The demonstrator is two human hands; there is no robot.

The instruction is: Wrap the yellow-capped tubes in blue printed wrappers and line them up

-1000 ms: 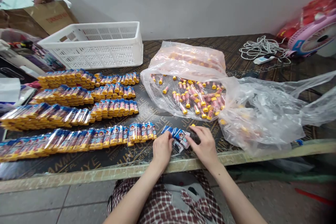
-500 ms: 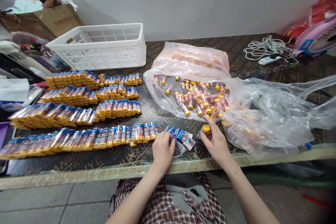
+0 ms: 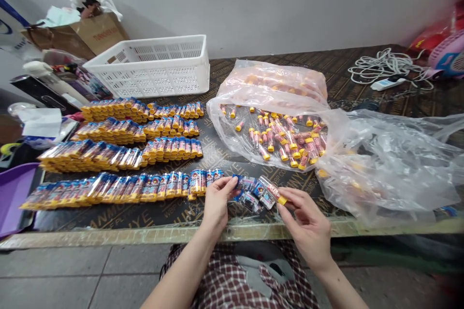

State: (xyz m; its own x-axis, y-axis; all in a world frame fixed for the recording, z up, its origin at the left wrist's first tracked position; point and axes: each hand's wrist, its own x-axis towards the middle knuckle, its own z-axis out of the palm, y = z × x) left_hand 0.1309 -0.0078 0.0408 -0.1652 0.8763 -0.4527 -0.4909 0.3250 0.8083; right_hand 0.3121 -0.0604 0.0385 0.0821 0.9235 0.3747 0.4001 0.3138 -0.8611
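1. Head view: the right hand [image 3: 307,227] pinches a yellow-capped tube [image 3: 270,188] at its capped end, above blue-printed sleeves [image 3: 250,201] between the hands.
2. The left hand [image 3: 216,205] pinches one sleeve's edge.
3. Probably tube and sleeve are being joined; next move calls for careful alignment.

We wear a maroon-and-white checked garment [image 3: 222,277] — grey figure [image 3: 250,261] and matching bow [image 3: 271,281] in front — our hands [image 3: 216,200] bare.

The tabletop [image 3: 216,154] bears "JUNY" and "WBP", the paper bag [image 3: 103,34] blurred lettering.
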